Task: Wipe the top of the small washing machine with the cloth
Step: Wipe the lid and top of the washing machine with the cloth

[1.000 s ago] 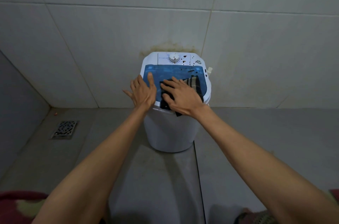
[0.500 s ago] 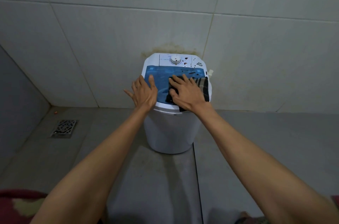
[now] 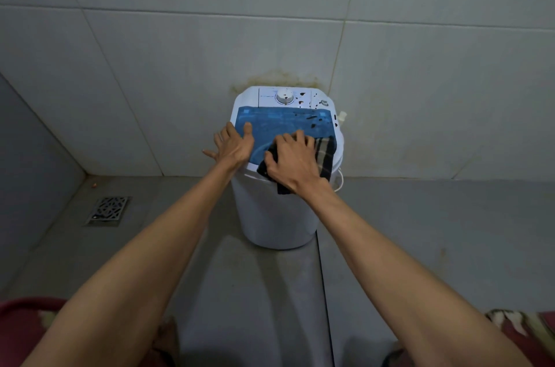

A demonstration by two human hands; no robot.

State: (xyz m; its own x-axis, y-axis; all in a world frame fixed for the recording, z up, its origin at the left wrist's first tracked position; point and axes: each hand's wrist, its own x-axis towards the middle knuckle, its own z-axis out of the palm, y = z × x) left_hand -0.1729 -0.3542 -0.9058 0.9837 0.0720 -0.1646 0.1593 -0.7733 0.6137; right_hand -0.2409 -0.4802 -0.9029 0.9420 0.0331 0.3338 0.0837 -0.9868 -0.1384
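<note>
My right hand (image 3: pixel 292 162) lies on top of the dark checked cloth (image 3: pixel 326 153), spread fingers pressing it onto the near right part of the washing machine's (image 3: pixel 270 216) blue lid (image 3: pixel 279 123). My left hand (image 3: pixel 232 145) rests flat, fingers relaxed, on the lid's left edge.

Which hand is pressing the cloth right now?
The right hand: it presses on the dark checked cloth, while the left hand rests bare on the washing machine's left edge.

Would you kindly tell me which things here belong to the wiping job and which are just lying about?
Job: washing machine; cloth; right hand pressing the cloth; left hand resting on the machine's edge.
Lying about: floor drain; red fabric, lower left.
</note>
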